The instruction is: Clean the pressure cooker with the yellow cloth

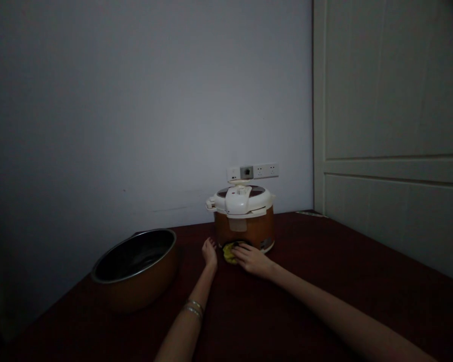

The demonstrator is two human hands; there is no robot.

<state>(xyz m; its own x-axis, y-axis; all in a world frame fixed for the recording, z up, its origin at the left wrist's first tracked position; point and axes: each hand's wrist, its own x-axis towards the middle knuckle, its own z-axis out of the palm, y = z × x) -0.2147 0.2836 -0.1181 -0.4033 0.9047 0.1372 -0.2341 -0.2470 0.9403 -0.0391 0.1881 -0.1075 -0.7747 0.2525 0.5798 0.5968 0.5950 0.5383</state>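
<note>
Bare forearms (324, 306) stretch across the dark red desk (343, 241), nearest us in the head view. Our left hand (209, 253), with bangles (194, 307) at its wrist, lies open and empty, its fingertips just short of the rice cooker (244, 221). Our right hand (252, 260) rests palm down on a yellow cloth (229, 254) at the cooker's base, though we cannot tell whether it grips. An orange pot (134, 266) stands to the left, and a white power strip (252, 172) is fixed to the wall (136, 125) behind.
</note>
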